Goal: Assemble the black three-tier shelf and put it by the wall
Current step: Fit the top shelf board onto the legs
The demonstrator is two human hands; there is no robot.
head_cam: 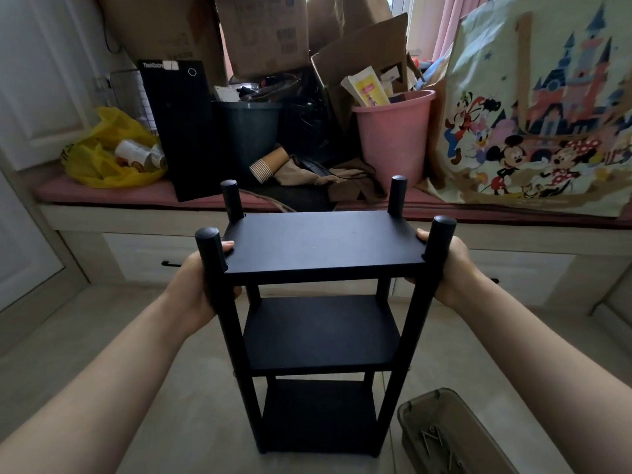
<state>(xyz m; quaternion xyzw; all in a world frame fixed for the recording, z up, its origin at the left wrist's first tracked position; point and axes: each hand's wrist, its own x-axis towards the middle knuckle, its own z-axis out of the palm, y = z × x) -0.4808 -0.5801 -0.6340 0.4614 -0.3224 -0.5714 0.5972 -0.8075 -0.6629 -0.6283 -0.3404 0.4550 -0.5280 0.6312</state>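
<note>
Shelf (321,241): black, all three tiers fitted, upright, long axis vertical, standing over the floor (164,343); whether the feet touched could not be told.
Left hand (201,289): gripped the left short edge of the top tier, thumb on top, fingers curled under.
Right hand (451,268): gripped the right short edge the same way.
Key relation: shelf centred between the two hands, neither nearer; top tier level.
Ahead: cluttered window seat (136,213), near the shelf's far side.
Hazard (judged): screw tray (455,436) on the floor just beside the right front leg.
Stage (judged): assembly done, placement remaining.
</note>
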